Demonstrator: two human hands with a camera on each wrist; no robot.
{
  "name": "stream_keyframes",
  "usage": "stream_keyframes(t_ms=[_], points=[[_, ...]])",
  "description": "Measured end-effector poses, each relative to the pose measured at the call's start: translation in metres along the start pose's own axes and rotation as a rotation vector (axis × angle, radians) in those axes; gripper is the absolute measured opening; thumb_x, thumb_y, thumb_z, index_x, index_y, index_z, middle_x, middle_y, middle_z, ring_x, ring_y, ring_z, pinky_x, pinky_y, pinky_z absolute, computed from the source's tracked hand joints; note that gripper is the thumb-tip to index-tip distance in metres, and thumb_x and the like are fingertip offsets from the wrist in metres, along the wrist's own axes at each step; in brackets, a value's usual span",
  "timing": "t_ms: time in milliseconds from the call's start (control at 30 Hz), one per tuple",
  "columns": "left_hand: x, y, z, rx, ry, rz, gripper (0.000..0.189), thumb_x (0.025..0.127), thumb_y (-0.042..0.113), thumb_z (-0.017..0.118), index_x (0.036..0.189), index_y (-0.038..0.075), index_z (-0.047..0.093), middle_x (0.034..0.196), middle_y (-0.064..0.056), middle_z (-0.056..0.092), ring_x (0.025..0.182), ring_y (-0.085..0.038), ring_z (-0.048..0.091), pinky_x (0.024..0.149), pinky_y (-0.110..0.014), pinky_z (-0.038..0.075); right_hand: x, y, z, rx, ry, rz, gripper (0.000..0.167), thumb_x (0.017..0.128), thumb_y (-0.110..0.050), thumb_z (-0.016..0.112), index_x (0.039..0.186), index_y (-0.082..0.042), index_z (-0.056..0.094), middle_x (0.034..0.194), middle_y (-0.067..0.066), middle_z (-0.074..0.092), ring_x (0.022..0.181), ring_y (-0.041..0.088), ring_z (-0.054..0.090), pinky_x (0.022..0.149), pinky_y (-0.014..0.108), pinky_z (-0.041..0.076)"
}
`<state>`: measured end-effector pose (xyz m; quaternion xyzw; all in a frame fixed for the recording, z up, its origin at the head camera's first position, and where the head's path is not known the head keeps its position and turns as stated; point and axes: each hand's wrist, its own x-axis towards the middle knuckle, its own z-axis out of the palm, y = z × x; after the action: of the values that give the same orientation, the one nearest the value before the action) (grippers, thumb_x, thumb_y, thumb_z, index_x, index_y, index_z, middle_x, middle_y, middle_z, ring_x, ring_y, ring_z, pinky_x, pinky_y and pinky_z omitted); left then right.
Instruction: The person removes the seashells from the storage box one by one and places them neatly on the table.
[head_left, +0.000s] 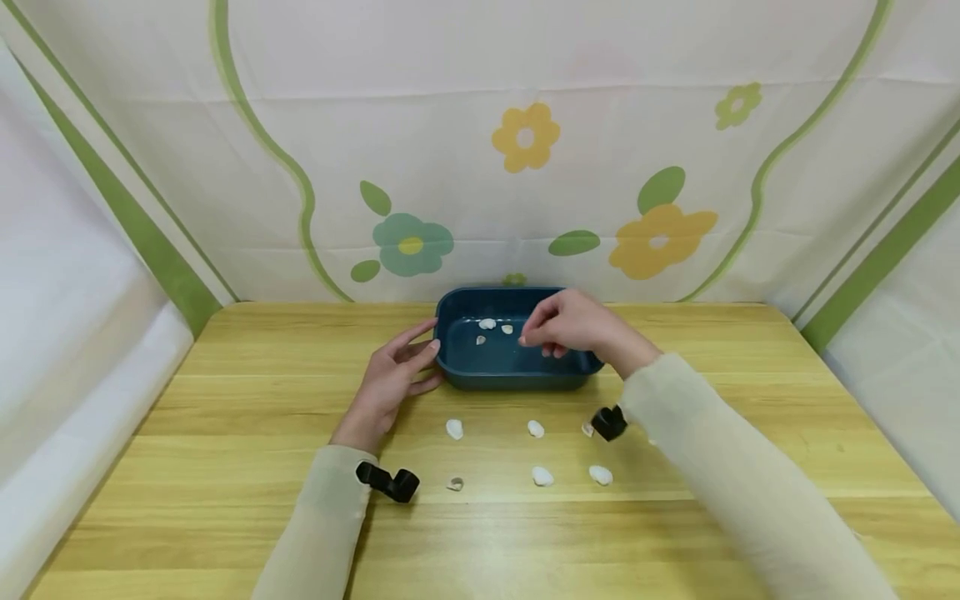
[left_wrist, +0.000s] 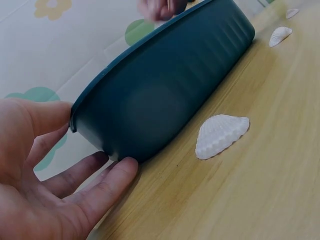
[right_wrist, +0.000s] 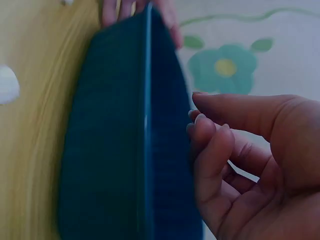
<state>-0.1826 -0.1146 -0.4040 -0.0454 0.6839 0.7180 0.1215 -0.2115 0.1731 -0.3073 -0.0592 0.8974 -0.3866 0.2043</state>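
Observation:
A dark blue-green rectangular plastic tub stands on the table near the back cloth. My left hand rests against its left end, thumb at the rim and extended fingertips low on the wall, as the left wrist view shows. Over the tub's right part, my right hand hangs with bent fingers, thumb and fingertips slightly apart in the right wrist view. No object shows between them. Inside the tub lie a white shell and two small pale shells, left of the right fingertips.
Several shells lie spread in front of the tub, among them a white ridged shell and a small greyish shell. One shell is partly hidden by the right wrist's black camera mount. A flowered cloth hangs behind.

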Motion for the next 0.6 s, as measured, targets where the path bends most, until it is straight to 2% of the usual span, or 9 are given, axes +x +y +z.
stream_keyframes(t_ms=[100,167,367,600], points=[[0.0,0.0,0.0,-0.002,0.0,0.0,0.044,0.11,0.026,0.065,0.153,0.033,0.061,0.152,-0.014,0.062,0.132,-0.028,0.066,0.103,-0.049,0.063,0.02,0.0,0.002,0.003,0.007,0.045,0.013,0.1,-0.02,0.078,0.106,-0.008,0.08,0.11,0.018,0.079,0.085,0.031,0.073,0.086,0.045,0.066],[0.0,0.0,-0.001,0.0,-0.002,0.002,0.045,0.11,0.027,0.065,0.154,0.033,0.061,0.153,-0.015,0.061,0.133,-0.029,0.066,0.104,-0.05,0.062,0.032,0.0,0.005,0.013,0.018,0.073,0.013,0.1,-0.018,0.077,0.106,-0.007,0.08,0.108,0.016,0.079,0.084,0.029,0.074,0.087,0.044,0.066],[0.0,-0.001,-0.001,0.002,-0.007,0.008,0.046,0.11,0.027,0.065,0.155,0.031,0.06,0.154,-0.017,0.059,0.135,-0.03,0.065,0.106,-0.051,0.06,0.055,0.004,0.012,0.106,0.042,0.159,0.017,0.099,-0.012,0.077,0.11,0.0,0.079,0.098,0.009,0.077,0.067,0.013,0.069,0.068,0.025,0.063],[0.0,0.0,0.0,0.0,0.005,-0.002,0.044,0.11,0.027,0.066,0.153,0.034,0.062,0.152,-0.014,0.062,0.133,-0.029,0.066,0.103,-0.049,0.063,0.067,0.009,0.019,0.183,0.075,0.224,0.021,0.098,-0.013,0.078,0.115,0.0,0.077,0.092,0.009,0.079,0.061,0.009,0.066,0.064,0.021,0.061]])
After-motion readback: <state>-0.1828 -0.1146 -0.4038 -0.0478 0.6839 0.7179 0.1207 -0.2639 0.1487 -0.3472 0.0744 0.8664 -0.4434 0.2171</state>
